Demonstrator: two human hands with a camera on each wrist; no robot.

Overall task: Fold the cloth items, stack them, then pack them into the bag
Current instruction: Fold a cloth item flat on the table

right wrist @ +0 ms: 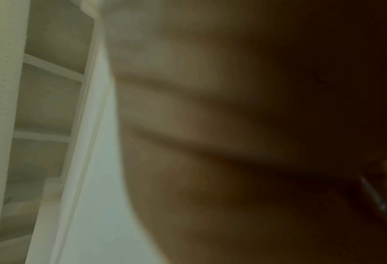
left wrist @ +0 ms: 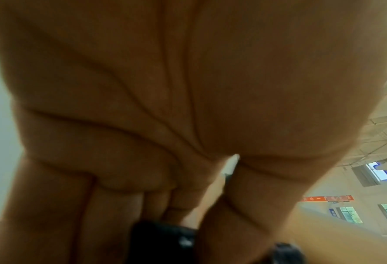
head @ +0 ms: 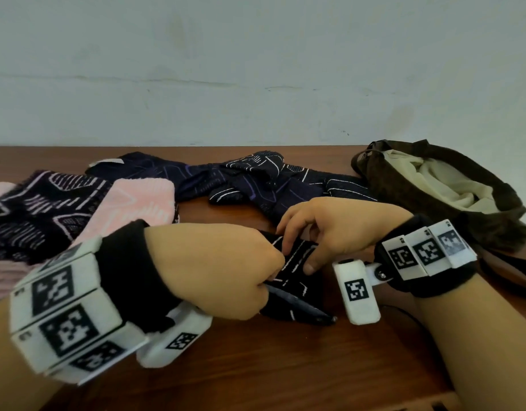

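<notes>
both wrists, strapped with white marker blocks, fill the near edge of the head view; just past them the left hand (head: 223,271) is balled up with its fingers curled round one end of a small black cloth (head: 294,280) with white line markings, though the fingertips themselves are hidden behind the knuckles; the right hand (head: 330,232) comes over from the other side, thumb and fingers pinching the same cloth along its top edge; the cloth sits low over the brown counter (head: 285,366), and whether its underside touches the wood is hard to tell; farther back lie a pink cloth (head: 143,203), a dark cloth with pale stripes (head: 42,215) partly under it and cut off at the left, and a crumpled navy cloth (head: 255,179); the brown bag (head: 451,188) stands open at the right, cream lining showing; both wrist views are mostly blurred palm, the right one too dark to read.
</notes>
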